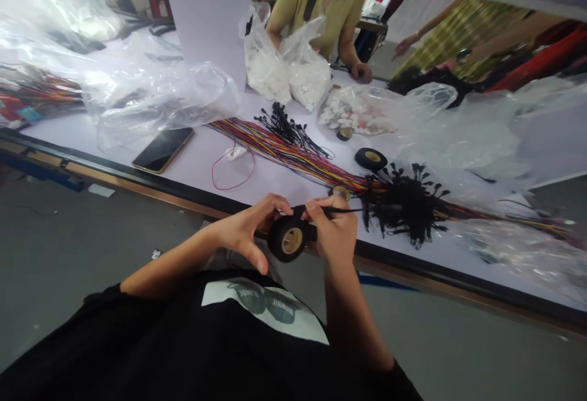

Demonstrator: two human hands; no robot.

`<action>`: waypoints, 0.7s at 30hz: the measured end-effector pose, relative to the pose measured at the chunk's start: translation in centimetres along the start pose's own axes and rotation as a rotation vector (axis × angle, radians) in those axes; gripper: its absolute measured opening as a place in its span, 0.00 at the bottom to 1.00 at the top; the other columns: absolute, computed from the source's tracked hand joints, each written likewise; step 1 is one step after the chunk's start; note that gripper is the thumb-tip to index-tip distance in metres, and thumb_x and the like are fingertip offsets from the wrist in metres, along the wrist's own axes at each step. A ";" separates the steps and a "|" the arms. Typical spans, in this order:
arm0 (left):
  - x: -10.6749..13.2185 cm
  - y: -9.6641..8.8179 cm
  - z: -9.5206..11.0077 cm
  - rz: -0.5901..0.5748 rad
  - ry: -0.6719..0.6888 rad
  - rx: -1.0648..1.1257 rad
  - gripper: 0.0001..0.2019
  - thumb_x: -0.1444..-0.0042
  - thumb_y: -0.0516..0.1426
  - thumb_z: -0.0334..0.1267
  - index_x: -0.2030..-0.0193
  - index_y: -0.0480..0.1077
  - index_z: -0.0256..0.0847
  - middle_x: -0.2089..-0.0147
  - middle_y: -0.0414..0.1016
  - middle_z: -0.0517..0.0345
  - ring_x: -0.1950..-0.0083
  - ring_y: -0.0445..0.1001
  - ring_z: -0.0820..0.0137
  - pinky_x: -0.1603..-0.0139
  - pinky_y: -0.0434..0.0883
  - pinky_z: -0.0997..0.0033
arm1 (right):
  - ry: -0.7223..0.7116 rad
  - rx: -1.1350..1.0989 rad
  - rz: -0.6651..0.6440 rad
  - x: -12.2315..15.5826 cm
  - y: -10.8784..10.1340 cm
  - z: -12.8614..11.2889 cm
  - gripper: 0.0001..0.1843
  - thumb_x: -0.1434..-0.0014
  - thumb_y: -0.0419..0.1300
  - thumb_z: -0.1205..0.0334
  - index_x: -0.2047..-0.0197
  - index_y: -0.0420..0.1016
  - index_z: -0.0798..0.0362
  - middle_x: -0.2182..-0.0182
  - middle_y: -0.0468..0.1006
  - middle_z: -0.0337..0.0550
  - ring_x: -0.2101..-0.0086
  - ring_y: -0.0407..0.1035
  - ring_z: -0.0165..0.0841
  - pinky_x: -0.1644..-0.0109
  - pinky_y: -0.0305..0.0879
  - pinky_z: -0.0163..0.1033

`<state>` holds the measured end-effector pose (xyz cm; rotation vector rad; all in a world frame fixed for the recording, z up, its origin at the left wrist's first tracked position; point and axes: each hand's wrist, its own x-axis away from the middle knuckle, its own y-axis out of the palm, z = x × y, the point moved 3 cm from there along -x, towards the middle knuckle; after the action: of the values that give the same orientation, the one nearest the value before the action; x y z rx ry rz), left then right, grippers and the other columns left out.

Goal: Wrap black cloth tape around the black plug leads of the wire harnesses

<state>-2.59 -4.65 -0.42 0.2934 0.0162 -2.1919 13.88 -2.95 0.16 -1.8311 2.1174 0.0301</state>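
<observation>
A roll of black tape point(288, 239) with a tan core hangs between my two hands, just over the table's front edge. My left hand point(245, 233) is beside it on the left, with the thumb spread down and away from the fingers. Its fingertips come close to the top of the roll; contact is unclear. My right hand point(337, 230) pinches a thin black cable point(346, 210), which runs right towards a dense cluster of black connectors point(403, 205). A strip of tape reaches from the roll to the right hand.
Bundled coloured wires point(284, 156) cross the white table point(202, 169). Around them are a phone point(162, 150), another tape roll point(370, 159), loose black connectors point(288, 126), a pink wire loop point(233, 169) and plastic bags of white parts point(309, 83). A person point(316, 10) sits opposite.
</observation>
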 end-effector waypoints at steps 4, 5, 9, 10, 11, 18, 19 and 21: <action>-1.4 -0.2 -0.7 0.217 -0.018 -0.178 0.17 0.54 0.61 0.43 0.62 0.60 0.39 0.70 0.62 0.64 0.74 0.60 0.79 0.72 0.61 0.77 | -0.133 0.060 -0.077 0.1 0.0 -1.7 0.08 0.52 0.63 0.61 0.78 0.69 0.51 0.75 0.76 0.36 0.70 0.70 0.30 0.63 0.65 0.38; -1.8 -0.1 -0.7 0.294 0.004 -0.268 0.12 0.53 0.60 0.39 0.66 0.61 0.39 0.71 0.61 0.65 0.73 0.60 0.80 0.71 0.60 0.77 | -0.147 0.067 -0.090 0.2 0.1 -2.0 0.07 0.52 0.63 0.61 0.78 0.69 0.50 0.75 0.76 0.36 0.70 0.70 0.31 0.63 0.65 0.38; -2.7 0.5 -0.5 0.394 0.086 -0.499 0.04 0.51 0.55 0.32 0.74 0.63 0.38 0.75 0.64 0.63 0.71 0.63 0.77 0.69 0.61 0.77 | -0.153 0.153 -0.069 0.6 0.3 -2.1 0.06 0.49 0.61 0.59 0.75 0.70 0.50 0.76 0.75 0.35 0.71 0.69 0.31 0.64 0.65 0.38; -2.7 0.6 -0.4 0.400 0.101 -0.530 0.04 0.51 0.55 0.31 0.75 0.64 0.37 0.75 0.65 0.62 0.71 0.64 0.77 0.69 0.61 0.77 | -0.149 0.171 -0.080 0.7 0.4 -2.0 0.06 0.49 0.61 0.59 0.74 0.71 0.50 0.76 0.75 0.35 0.71 0.69 0.30 0.65 0.64 0.37; -2.7 0.7 -0.4 0.406 0.117 -0.553 0.05 0.50 0.54 0.31 0.75 0.64 0.38 0.75 0.66 0.62 0.72 0.64 0.77 0.69 0.62 0.76 | -0.144 0.182 -0.098 0.8 0.6 -1.9 0.06 0.48 0.60 0.58 0.73 0.71 0.50 0.75 0.75 0.36 0.71 0.69 0.31 0.65 0.64 0.37; -1.3 1.2 -1.3 0.551 0.067 -0.172 0.08 0.51 0.58 0.35 0.65 0.64 0.39 0.68 0.70 0.60 0.69 0.70 0.77 0.66 0.68 0.74 | -0.184 0.262 -0.018 1.1 0.7 -1.7 0.07 0.46 0.58 0.57 0.72 0.70 0.50 0.75 0.75 0.37 0.71 0.69 0.32 0.65 0.65 0.38; -1.3 1.1 -1.6 0.573 0.022 -0.032 0.13 0.52 0.60 0.37 0.62 0.62 0.39 0.66 0.70 0.60 0.70 0.70 0.78 0.66 0.69 0.74 | -0.185 0.269 -0.017 1.1 0.6 -1.8 0.07 0.46 0.58 0.57 0.72 0.70 0.50 0.75 0.75 0.36 0.71 0.69 0.31 0.66 0.65 0.37; -1.5 0.7 -2.1 0.581 -0.094 0.226 0.22 0.58 0.64 0.41 0.58 0.60 0.40 0.63 0.70 0.60 0.70 0.72 0.77 0.66 0.70 0.73 | -0.186 0.275 -0.046 1.0 0.5 -2.0 0.07 0.46 0.58 0.57 0.73 0.70 0.49 0.74 0.76 0.36 0.71 0.70 0.31 0.66 0.65 0.37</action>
<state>-0.73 -3.62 -2.10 0.2787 -0.3310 -1.6260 12.83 -4.30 1.69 -1.6477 1.8505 -0.0939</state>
